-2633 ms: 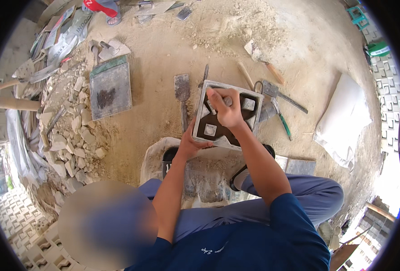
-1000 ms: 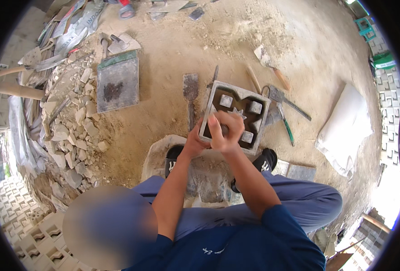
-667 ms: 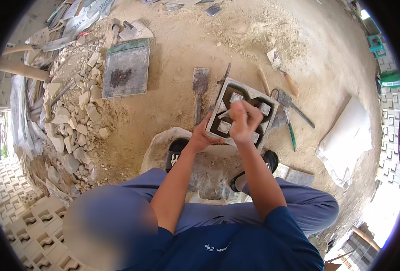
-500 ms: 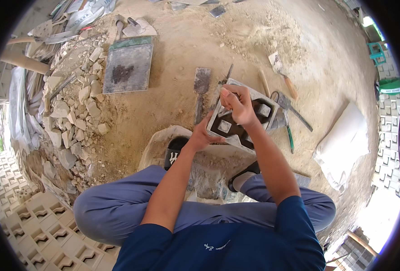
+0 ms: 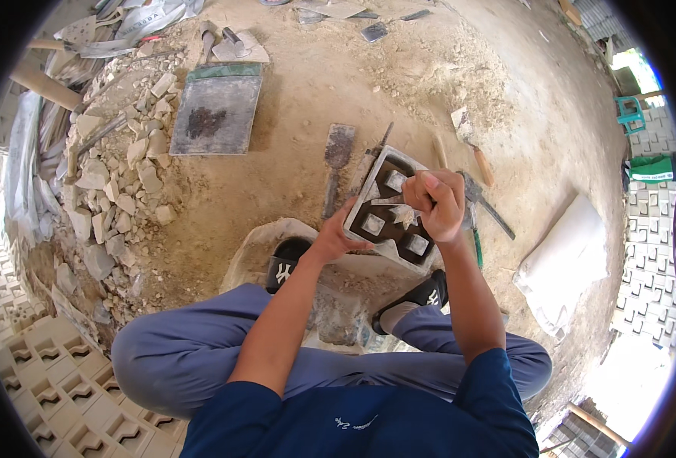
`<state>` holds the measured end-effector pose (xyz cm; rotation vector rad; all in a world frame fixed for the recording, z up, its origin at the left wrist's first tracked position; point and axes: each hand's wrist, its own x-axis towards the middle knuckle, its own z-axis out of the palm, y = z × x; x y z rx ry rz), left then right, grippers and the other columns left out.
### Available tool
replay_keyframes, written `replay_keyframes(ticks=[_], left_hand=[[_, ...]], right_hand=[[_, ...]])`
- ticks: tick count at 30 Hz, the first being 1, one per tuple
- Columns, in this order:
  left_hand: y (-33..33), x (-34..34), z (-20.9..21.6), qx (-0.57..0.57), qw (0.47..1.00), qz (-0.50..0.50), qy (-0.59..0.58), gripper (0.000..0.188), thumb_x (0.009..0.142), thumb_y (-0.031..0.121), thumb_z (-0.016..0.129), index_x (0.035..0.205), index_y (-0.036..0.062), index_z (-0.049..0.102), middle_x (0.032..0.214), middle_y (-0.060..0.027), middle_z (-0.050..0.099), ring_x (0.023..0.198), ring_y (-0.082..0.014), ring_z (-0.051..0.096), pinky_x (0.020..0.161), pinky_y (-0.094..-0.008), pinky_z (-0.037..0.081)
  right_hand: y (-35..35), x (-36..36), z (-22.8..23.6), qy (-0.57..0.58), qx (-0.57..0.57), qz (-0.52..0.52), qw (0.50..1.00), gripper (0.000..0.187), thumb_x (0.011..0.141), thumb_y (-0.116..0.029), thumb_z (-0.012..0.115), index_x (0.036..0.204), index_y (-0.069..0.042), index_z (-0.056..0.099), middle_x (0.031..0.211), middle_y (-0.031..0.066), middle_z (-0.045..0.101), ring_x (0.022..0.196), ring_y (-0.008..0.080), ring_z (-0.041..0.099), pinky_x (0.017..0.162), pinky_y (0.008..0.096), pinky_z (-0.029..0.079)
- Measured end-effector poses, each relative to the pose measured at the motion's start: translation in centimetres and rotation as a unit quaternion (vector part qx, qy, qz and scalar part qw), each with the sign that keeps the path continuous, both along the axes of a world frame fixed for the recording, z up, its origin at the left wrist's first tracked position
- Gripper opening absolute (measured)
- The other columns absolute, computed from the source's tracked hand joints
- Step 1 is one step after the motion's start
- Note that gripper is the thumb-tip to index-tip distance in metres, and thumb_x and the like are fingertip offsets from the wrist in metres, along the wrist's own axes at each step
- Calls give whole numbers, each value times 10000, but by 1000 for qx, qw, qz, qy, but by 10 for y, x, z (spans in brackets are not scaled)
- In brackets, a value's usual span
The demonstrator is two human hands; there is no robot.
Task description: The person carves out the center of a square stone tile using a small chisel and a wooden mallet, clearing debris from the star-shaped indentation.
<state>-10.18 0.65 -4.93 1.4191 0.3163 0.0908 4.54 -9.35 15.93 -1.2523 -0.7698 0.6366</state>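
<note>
A grey box-shaped mould (image 5: 408,264) with a dark hollow inside and raised square blocks sits tilted in front of my feet. My left hand (image 5: 336,238) grips its left edge, thumb along the near rim. Above the mould's right half, my right hand (image 5: 438,204) is closed in a fist, and it hides part of the inside. Whatever the fist may hold cannot be made out. A flat dark trowel-like tool (image 5: 336,164) lies on the ground left of the mould. Just right of it are a hammer-like tool (image 5: 484,197) and a wooden handle (image 5: 438,151).
Broken stone rubble (image 5: 120,183) is heaped at the left. A square board (image 5: 214,114) with dark residue lies beyond. A wooden-handled trowel (image 5: 481,166) and a white sack (image 5: 565,263) are to the right. Patterned blocks (image 5: 55,366) stand at the lower left.
My right fist has moved right and nearer, from the mould's far left corner to its right half. My left hand stays at the mould's left edge. The view has shifted slightly.
</note>
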Motion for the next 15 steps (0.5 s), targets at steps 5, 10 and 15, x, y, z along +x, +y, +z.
replay_keyframes(ticks=[5,10,15], left_hand=[[0,-2,-2,51,999,12,-2,1129,590,160,972,1518,24,345,1382,-112,574,1251,-166,519,1086,-310,387],[-2,-5,-3,10,1000,12,-6,1118,600,169,968,1518,24,346,1405,-124,555,1273,-176,508,1099,-317,377],[-2,4,6,23,1000,-4,0,1110,607,173,963,1520,26,348,1430,-124,537,1289,-182,507,1102,-318,379]], right_hand=[[-8,4,-33,-2,-8,-51,999,524,1004,-218,456,525,-65,309,479,-17,302,459,96,246,456,305,176],[13,17,-47,56,-52,-41,996,557,1050,-243,434,541,-55,305,500,-35,306,474,83,242,457,305,175],[0,-2,-41,5,-17,-22,1000,537,1048,-232,473,560,-55,335,517,-47,312,518,70,262,464,310,190]])
